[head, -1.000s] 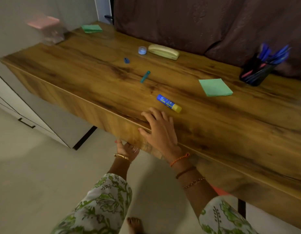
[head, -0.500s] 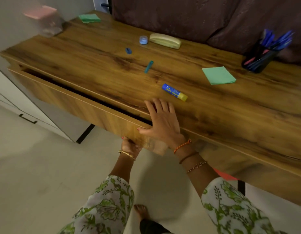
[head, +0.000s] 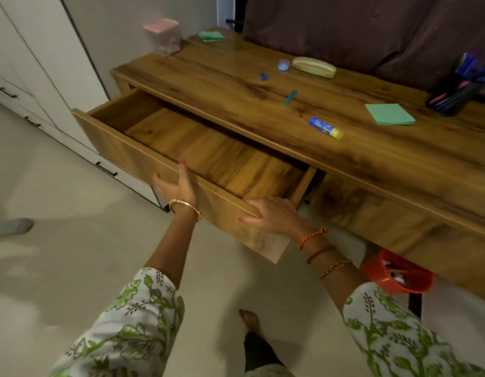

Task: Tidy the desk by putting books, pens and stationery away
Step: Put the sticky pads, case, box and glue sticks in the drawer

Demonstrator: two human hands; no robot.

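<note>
Looking down from the head camera, a person is standing at a long wooden counter point(head: 290, 110) with its big drawer point(head: 143, 156) pulled far out. The left hand point(head: 176, 186) is gripping the drawer's front panel, with the thumb hooking over the top edge and the other fingers hiding behind the wood. The right hand point(head: 274, 216) is holding the panel's right end, with the thumb lying along the front face and its fingers curling over the top edge. Only bare wood is showing inside the drawer. A blue glue stick point(head: 325, 128) with a yellow cap is lying on the counter, near the front edge. A green sticky pad point(head: 389, 114) is sitting to its right, and a teal pen cap point(head: 291, 97) is lying a little further back. A small blue sharpener point(head: 263, 76), a little round blue tub point(head: 283, 65) and a pale yellow pencil case point(head: 313, 67) are resting near the dark curtain. A black pen cup point(head: 453, 97) full of blue pens is standing at the far right. Another green pad point(head: 211, 36) and a blurry clear box point(head: 162, 36) with a pink top are sitting at the far left end. A red bin point(head: 396, 270) is standing on the floor under the counter.
</note>
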